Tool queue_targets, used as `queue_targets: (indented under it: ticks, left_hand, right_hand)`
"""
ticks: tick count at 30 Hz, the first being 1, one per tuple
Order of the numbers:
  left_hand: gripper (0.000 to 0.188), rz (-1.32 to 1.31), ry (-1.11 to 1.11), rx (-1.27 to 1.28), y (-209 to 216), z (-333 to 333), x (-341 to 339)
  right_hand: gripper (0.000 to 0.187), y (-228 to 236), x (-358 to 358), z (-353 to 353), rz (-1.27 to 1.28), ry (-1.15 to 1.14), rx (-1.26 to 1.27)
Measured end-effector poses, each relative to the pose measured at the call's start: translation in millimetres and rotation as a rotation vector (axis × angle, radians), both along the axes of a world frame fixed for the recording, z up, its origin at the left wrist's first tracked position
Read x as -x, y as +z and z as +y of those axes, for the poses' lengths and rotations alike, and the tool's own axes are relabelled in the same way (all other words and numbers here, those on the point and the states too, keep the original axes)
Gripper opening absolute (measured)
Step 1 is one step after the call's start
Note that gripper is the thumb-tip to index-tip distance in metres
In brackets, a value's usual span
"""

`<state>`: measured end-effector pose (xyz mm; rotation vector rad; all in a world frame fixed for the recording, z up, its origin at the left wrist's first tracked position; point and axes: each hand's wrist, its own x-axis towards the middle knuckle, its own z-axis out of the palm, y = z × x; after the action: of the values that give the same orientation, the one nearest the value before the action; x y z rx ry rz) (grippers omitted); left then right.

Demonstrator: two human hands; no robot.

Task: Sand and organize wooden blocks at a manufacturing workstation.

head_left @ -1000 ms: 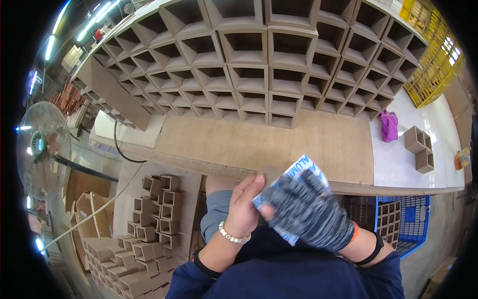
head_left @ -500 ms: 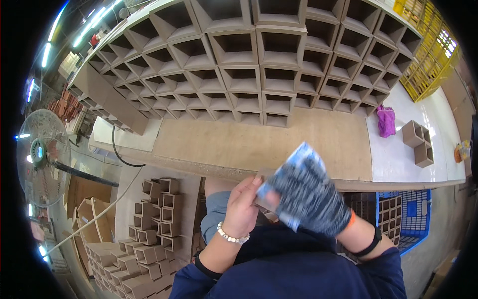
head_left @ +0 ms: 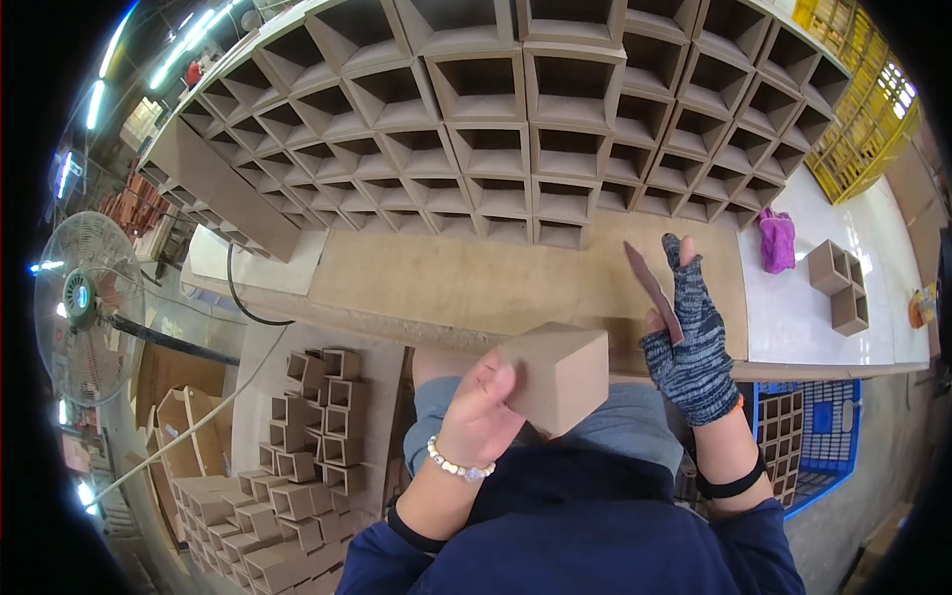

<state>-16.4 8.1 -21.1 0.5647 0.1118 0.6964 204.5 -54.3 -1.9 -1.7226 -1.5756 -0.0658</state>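
A worker's bare left hand [head_left: 479, 402] grips a plain brown box [head_left: 555, 377] at its near left side, thumb pressed along the wall; the other fingers are hidden behind it. The box sits tilted at the hand's 2 o'clock, touching it, raised above the worker's lap at the edge of a wooden-topped bench [head_left: 446, 278]. At the box's 3 o'clock, apart from it, the right hand [head_left: 694, 352], in a grey-black knit glove [head_left: 699, 372] with bare fingertips, pinches a thin, curved brown sheet [head_left: 654, 293] with the thumb, its other fingers stretched upward. The sheet extends toward that hand's 11 o'clock, clear of the box.

A bank of open brown boxes [head_left: 526, 109] rises at 12 o'clock across the bench. From the right hand, a purple cloth [head_left: 777, 243] lies toward 1 o'clock, a pair of joined boxes [head_left: 848, 288] at 2 and a blue crate [head_left: 821, 424] at 4. More boxes [head_left: 288, 501] pile up at the left hand's 8 o'clock, while a fan [head_left: 81, 297] stands toward 9.
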Motion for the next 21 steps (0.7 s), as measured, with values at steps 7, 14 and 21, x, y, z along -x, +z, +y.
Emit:
queue_targets:
  ticks: [7,14,21]
  left_hand:
    - [0.032,0.371,0.296,0.046,-2.8,-9.5,-11.7]
    - [0.019,0.416,0.564,0.188,11.2,-22.3,-22.5]
    - [0.022,0.316,0.397,-0.023,-5.1,-13.9,-14.6]
  right_hand:
    - [0.054,43.0,51.7,-14.5,-0.348,0.369,-0.001]
    - [0.042,-11.3,24.5,23.9,-0.453,0.23,0.042]
    - [0.043,30.0,51.0,2.6,-0.299,0.378,-0.001]
